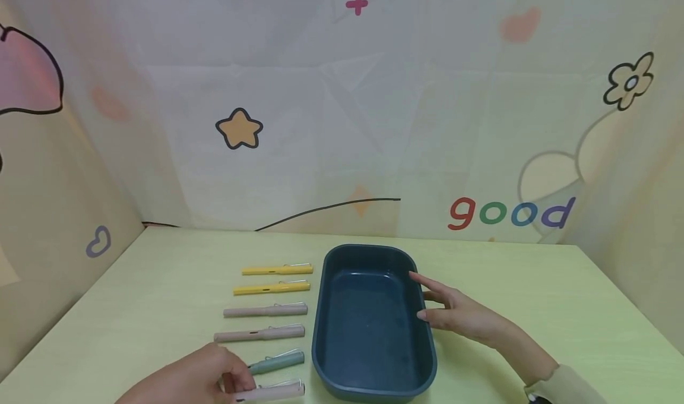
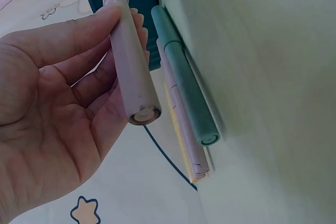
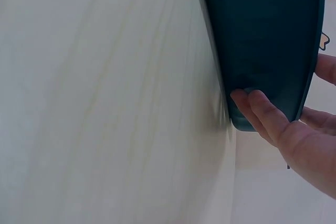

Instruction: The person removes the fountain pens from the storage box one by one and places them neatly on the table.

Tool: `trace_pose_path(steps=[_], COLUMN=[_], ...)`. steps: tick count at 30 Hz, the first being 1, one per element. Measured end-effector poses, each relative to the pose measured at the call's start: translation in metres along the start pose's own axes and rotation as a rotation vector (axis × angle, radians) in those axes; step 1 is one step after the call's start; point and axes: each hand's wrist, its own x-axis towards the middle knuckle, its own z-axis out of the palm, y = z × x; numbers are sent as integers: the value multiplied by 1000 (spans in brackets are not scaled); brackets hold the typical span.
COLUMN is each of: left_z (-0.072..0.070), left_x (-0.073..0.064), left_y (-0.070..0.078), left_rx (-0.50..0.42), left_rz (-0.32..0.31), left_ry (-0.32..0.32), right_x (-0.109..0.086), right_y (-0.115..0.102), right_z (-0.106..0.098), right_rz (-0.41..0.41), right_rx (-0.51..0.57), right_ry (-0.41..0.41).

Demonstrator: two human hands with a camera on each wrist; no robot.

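Observation:
My left hand [image 1: 200, 373] pinches a pale pinkish-grey pen [image 1: 279, 390] between thumb and fingers at the near end of a column of pens. In the left wrist view, the pen's blunt end [image 2: 143, 115] points toward the camera. Just beyond it lies a green pen [image 1: 278, 363] with a metal clip. A deep dark-blue rectangular container [image 1: 369, 327] with rounded corners stands right of the pens. My right hand [image 1: 470, 316] grips its right wall, thumb and index finger at the rim while other fingers [image 3: 268, 114] press the outside.
Farther up the column are two pinkish-grey pens, the nearer one [image 1: 259, 334] and the farther one [image 1: 265, 311], then two yellow pens [image 1: 271, 288]. All lie crosswise on the pale table [image 1: 133, 315]. A printed cloth [image 1: 299, 172] hangs behind the table.

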Motion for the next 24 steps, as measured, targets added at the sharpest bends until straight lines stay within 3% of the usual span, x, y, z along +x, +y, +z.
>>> trace_pose_path(steps=[5,11,24], left_z=[3,5,9], left_x=[1,3,4], left_y=[-3,-7,-12], left_rx=[22,35,127], left_rz=[57,44,91], left_ry=[-31,-34,-9], right_x=[0,0,1], right_y=[0,0,1], right_z=[0,-1,-1], right_rz=[-2,-5,-6], right_rx=[0,0,-4], right_ry=[-3,-5,-5])
